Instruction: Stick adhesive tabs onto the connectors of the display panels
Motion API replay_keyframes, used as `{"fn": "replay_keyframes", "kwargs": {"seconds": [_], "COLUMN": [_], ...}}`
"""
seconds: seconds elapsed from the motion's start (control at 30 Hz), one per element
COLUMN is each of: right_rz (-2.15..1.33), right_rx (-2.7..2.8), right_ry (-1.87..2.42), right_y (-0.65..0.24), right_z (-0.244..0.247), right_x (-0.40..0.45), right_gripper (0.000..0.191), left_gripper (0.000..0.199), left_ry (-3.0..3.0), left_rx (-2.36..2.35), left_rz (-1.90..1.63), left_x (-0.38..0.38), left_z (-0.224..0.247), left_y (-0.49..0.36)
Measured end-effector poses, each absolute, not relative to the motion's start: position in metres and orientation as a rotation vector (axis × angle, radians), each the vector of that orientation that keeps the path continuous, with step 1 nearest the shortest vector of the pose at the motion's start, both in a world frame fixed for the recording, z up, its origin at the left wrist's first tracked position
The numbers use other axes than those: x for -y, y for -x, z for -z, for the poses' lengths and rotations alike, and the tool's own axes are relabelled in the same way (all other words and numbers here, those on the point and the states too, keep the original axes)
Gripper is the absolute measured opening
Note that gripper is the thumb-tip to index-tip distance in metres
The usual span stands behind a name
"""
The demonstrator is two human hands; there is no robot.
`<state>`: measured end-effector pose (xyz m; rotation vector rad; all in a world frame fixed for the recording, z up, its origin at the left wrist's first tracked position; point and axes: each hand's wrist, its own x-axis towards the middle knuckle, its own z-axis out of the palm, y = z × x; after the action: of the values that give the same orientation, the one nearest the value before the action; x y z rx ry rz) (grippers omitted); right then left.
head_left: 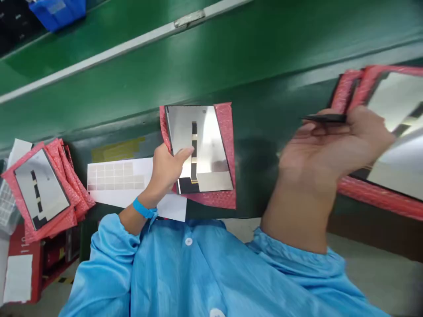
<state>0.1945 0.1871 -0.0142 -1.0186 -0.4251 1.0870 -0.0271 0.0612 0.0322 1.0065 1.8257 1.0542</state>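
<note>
Left hand (165, 167) is pinching a silver panel (209, 147) over a green bench (256, 145)
Pink wrap (228, 132) is lying beneath it; right of that grip, the right hand (333, 147) is clasping a blurred dark object (325, 118); beyond, leftward, a blue bin (59, 14) is sitting.

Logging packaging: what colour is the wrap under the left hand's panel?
Pinkish-red wrap, seen best in the head view.
</note>
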Motion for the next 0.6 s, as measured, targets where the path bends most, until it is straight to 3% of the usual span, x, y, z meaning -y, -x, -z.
{"fn": "replay_keyframes", "kwargs": {"seconds": [0.07,0.17,0.27,0.4,0.6], "right_rz": [-1.063,-1.165,-1.451,-1.739,-1.669], "right_rx": [0.548,0.894,1.168,1.224,1.252], "right_ry": [1.017,0.949,0.862,0.813,0.872], "right_y": [-0.172,-0.119,-0.056,0.005,0.014], "right_z": [-0.002,-0.027,-0.039,-0.018,0.011], "right_x": [-0.174,-0.152,-0.14,-0.139,-0.137], "right_gripper": [0.021,0.012,0.02,0.033,0.037], "left_gripper": [0.015,0.026,0.018,0.032,0.037], "left_ry": [-1.019,-1.104,-1.254,-1.72,-1.788], "left_rx": [-1.938,-2.13,-2.299,-2.372,-2.354], "left_rz": [-0.978,-0.819,-0.762,-0.64,-0.648], "left_x": [-0.047,-0.029,-0.019,-0.014,-0.01], "left_z": [-0.024,-0.035,-0.041,-0.017,0.006], "left_y": [0.034,0.063,0.111,0.161,0.163]}}
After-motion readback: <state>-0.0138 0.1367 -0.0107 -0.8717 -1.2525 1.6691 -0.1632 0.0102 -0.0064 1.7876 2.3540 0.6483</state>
